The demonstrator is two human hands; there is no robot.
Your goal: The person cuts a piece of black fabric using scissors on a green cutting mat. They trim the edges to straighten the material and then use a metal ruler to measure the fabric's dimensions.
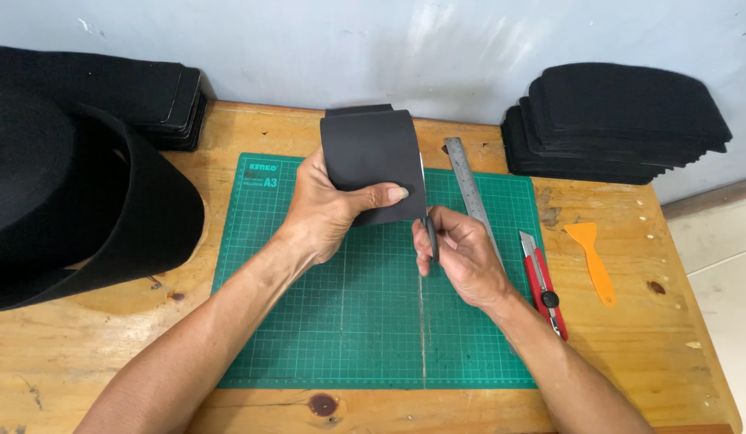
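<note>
Above the green cutting mat (309, 337), toward twelve o'clock, the left hand (329, 210) pinches the curved black sheet (371, 161), fingers closed round its lower edge. The right hand (461, 257), at four o'clock of it, grips scissors (429, 233); holding the sheet taut and steady seems wise for a straight cut.

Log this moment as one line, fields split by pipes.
left hand: holds black sheet | right hand: scissors at sheet's right edge | under: green cutting mat | beside: steel ruler, red utility knife
</note>
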